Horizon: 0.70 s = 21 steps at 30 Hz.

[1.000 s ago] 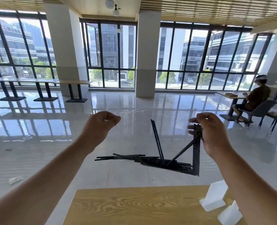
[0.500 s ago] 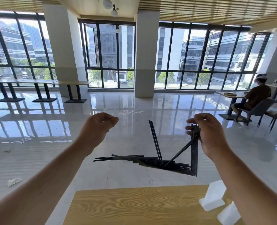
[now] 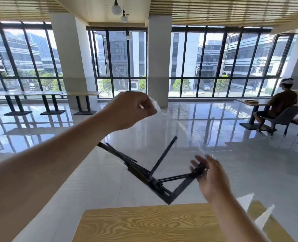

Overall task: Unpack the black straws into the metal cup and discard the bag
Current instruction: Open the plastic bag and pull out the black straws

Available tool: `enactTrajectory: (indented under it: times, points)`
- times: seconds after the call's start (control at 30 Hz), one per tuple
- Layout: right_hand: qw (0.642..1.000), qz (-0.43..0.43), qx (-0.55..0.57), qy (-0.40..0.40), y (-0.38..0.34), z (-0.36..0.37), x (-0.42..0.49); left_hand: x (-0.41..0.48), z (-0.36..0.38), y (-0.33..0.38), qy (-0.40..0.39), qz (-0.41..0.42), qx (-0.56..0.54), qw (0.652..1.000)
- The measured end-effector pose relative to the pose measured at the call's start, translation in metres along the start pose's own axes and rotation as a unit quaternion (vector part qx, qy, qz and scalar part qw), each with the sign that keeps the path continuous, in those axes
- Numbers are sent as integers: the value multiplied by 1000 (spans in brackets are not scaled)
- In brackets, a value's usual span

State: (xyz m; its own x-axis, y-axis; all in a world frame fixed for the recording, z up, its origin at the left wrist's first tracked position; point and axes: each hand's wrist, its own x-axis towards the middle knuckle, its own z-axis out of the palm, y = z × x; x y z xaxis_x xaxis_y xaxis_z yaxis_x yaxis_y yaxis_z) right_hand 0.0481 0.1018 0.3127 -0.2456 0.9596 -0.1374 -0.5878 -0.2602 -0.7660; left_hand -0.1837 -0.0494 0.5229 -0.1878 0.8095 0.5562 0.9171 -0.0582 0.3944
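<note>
Head view: I read left hand pinching clear bag corner high at 11 so black straws slide toward right hand, fingers loosely curled on their ends above counter; cup unseen.

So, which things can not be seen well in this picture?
- Metal cup: not in the head view at all; whether it lies outside the frame cannot be told.
- Clear bag: nearly invisible, its opening cannot be made out.
- Black straws: blurred and overlapping, count unclear.
- Right hand: fingers blurred, grip on the straws uncertain.
- White objects by the wooden table: blurred, unidentifiable.
</note>
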Motion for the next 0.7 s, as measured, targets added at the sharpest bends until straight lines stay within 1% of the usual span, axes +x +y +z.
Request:
enactTrajectory:
  times: [0.07, 0.13, 0.2, 0.37, 0.53, 0.6, 0.7]
  points:
    - [997, 52, 58, 22, 28, -5, -3, 18, -4, 22, -50, 31, 33, 998]
    - [993, 80, 84, 31, 47, -7, -5, 30, -3, 32, -97, 37, 61, 993]
    - [991, 92, 94, 24, 57, -7, -7, 36, -1, 33, -113, 37, 67, 991]
    - [993, 75, 87, 6, 50, -10, -7, 32, -7, 31, -86, 30, 61, 994]
    - [993, 74, 72, -54, 37, -4, -15, 31, -20, 33, -44, 11, 20, 999]
    - [995, 51, 40, -75, 27, -3, -14, 27, -25, 27, -8, -7, -6, 1000]
    - [996, -3, -7, -84, 2, 3, -8, 10, -28, 10, 39, -43, -49, 997]
